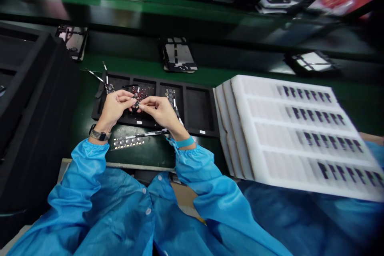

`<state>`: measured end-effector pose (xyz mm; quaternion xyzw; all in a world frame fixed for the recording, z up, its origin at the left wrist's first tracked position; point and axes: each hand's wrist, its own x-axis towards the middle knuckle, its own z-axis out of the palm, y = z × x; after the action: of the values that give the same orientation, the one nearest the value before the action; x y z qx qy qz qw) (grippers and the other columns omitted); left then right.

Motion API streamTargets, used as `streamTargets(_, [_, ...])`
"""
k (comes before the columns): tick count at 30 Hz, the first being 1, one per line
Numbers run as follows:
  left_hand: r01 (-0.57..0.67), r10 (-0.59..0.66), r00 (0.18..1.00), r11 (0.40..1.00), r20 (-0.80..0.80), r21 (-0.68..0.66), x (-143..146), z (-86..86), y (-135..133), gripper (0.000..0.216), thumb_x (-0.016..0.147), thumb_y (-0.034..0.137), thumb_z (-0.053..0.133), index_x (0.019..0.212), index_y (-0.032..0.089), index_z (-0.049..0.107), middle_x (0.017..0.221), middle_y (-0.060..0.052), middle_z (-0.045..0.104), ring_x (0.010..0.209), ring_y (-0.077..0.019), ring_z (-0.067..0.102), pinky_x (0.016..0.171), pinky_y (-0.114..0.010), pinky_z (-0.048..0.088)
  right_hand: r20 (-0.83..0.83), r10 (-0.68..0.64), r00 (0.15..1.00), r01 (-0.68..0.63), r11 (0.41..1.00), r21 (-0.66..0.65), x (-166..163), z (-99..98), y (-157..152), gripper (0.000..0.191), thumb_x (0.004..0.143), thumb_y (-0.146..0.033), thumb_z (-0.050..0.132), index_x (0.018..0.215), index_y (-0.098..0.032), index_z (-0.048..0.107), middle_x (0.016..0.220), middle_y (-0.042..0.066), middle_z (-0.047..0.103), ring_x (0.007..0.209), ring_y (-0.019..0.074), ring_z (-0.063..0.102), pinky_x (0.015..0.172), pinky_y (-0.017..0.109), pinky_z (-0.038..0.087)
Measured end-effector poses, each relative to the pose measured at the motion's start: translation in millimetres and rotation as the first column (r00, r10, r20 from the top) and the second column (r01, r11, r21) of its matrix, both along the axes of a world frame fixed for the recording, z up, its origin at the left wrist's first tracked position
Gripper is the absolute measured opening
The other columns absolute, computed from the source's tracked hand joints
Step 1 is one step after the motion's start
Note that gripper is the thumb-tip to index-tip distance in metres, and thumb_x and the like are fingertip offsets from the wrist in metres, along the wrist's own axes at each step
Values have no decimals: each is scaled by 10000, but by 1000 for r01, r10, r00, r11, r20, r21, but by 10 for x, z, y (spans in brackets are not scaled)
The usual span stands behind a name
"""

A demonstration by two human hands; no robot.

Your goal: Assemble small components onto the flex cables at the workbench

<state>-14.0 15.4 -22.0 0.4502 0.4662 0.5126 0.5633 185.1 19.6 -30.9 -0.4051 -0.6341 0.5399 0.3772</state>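
Blue-sleeved, the left hand (114, 108) and right hand (160, 112) pinch a small black electronic piece (136, 103) above a black compartmented tray (198, 106); from the piece, white foam trays (261, 122) lie at three o'clock, a flat, pale-spotted circuit strip (129, 142) at six.

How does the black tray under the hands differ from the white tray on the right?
Contents: the black tray has scattered reddish bits in one compartment; the white tray holds dark pieces in neat rows. Stacking: the white tray tops a stack, while the black tray lies lower, on the green table. Both are divided into sections.
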Motion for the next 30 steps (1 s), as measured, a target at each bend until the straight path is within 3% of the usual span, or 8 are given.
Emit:
streamTargets(7, [-93, 94, 995, 994, -14, 60, 68, 22, -39, 265, 661, 268, 937, 832, 162, 765, 697, -31, 739, 581, -145, 645, 571, -263, 496, 88, -87, 992, 78, 992, 99, 19, 97, -21, 303, 871, -476, 782, 970, -190, 775, 893, 68, 789, 816, 214, 712, 777, 349, 559])
streamTargets(12, [-285, 338, 935, 897, -109, 338, 45, 439, 9, 158, 819, 178, 822, 976, 174, 809, 941, -75, 804, 848, -190, 727, 694, -264, 543, 99, -263, 960, 240, 951, 194, 550, 122, 76, 341, 894, -374, 688, 1177, -183, 687, 954, 53, 729, 890, 206, 673, 817, 341, 531])
streamTargets(15, [-213, 416, 863, 815, -288, 539, 131, 731, 369, 213, 859, 79, 739, 1043, 167, 802, 998, -75, 791, 886, -203, 713, 825, -306, 562, 76, -253, 965, 243, 963, 115, 943, 29, 150, 314, 896, -315, 600, 1189, -202, 610, 865, 11, 677, 747, 177, 611, 731, 325, 516])
streamTargets(19, [84, 463, 598, 776, -654, 625, 586, 828, 1220, 268, 936, 52, 626, 1155, 161, 736, 1157, -106, 755, 1173, -286, 660, 1084, -404, 507, 29, -215, 976, 211, 972, 103, 1145, -102, 157, 271, 953, -301, 535, 1215, -231, 540, 866, 2, 681, 667, 159, 582, 657, 310, 501])
streamTargets(22, [346, 385, 232, 825, -893, 446, 1093, 661, 1776, 290, 1034, 47, 450, 1224, 103, 662, 1250, -176, 712, 1354, -315, 551, 1146, -434, 437, 36, -239, 970, 231, 961, 154, 1105, -197, 143, 283, 952, -255, 516, 1234, -242, 517, 993, 25, 697, 652, 138, 616, 642, 306, 516])
streamTargets(24, [463, 311, 61, 833, -949, 302, 1400, 494, 1984, 317, 1053, 35, 377, 1209, 53, 652, 1239, -225, 708, 1367, -324, 539, 1133, -436, 423, 38, -283, 958, 274, 949, 153, 1068, -261, 159, 307, 915, -231, 541, 1219, -248, 502, 1017, 21, 674, 657, 137, 667, 623, 299, 530])
streamTargets(27, [555, 244, -3, 807, -970, 201, 1679, 256, 2084, 349, 1014, -8, 377, 1183, 7, 682, 1164, -271, 727, 1322, -355, 587, 1072, -442, 446, -22, -337, 941, 338, 939, 56, 1047, -309, 202, 339, 860, -254, 605, 1170, -260, 467, 953, -6, 643, 712, 182, 751, 567, 283, 550])
streamTargets(30, [600, 220, -31, 785, -975, 158, 1720, 129, 2084, 422, 968, -28, 419, 1319, -17, 652, 1146, -290, 732, 1317, -391, 607, 1051, -466, 456, -118, -366, 923, 364, 931, -35, 1058, -256, 207, 378, 831, -319, 674, 1128, -269, 447, 894, -25, 648, 750, 212, 781, 535, 271, 564])
